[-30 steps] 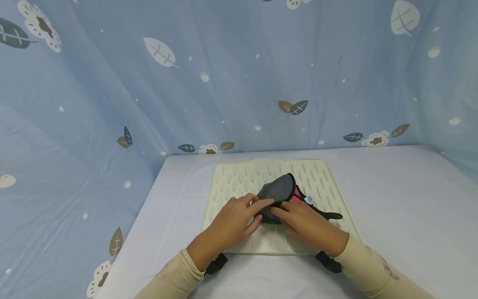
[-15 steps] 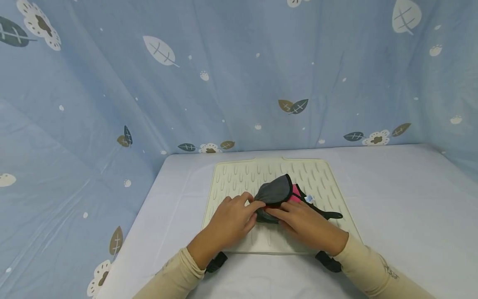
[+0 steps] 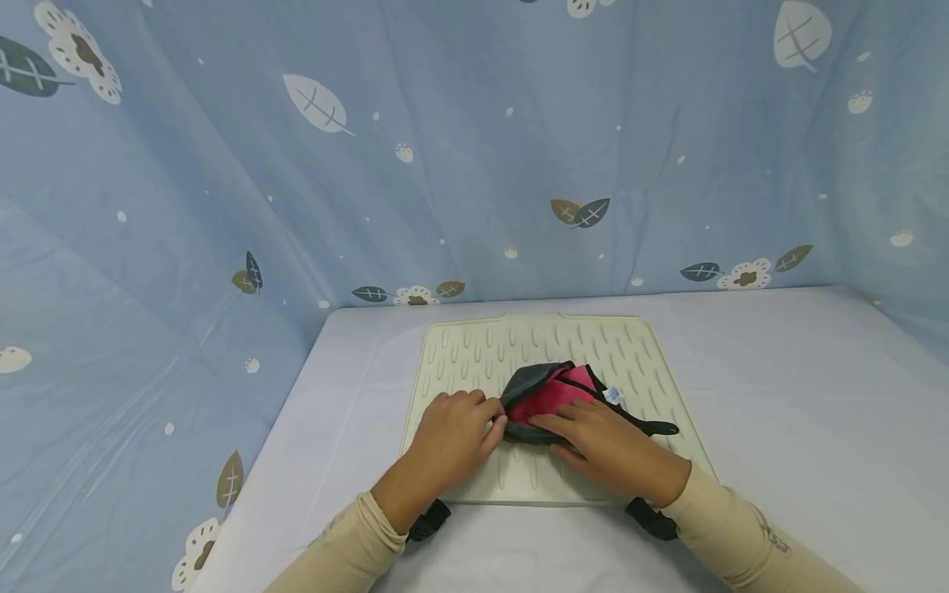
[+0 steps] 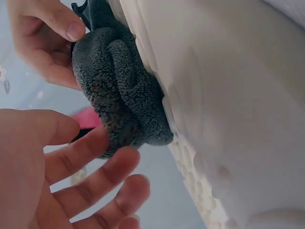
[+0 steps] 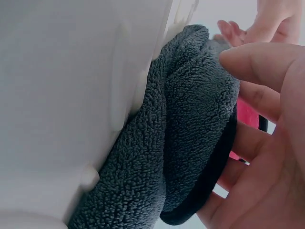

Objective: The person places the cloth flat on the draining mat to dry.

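Grey-and-pink cloth (image 3: 549, 399) held by its edges

Head: on a cream mat (image 3: 467, 362), it is pinched by left hand (image 3: 450, 436) and right hand (image 3: 611, 453). Left wrist: fleecy folds are bunched. Right wrist: rim is gripped; layers are best parted gently.

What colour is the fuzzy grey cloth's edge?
The edge is black, clearest in the right wrist view.

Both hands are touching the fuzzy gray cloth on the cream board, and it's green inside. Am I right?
Almost! The inside is bright pink, not green; the head view shows it. The left hand and right hand are indeed both touching the fuzzy gray cloth on the cream board.
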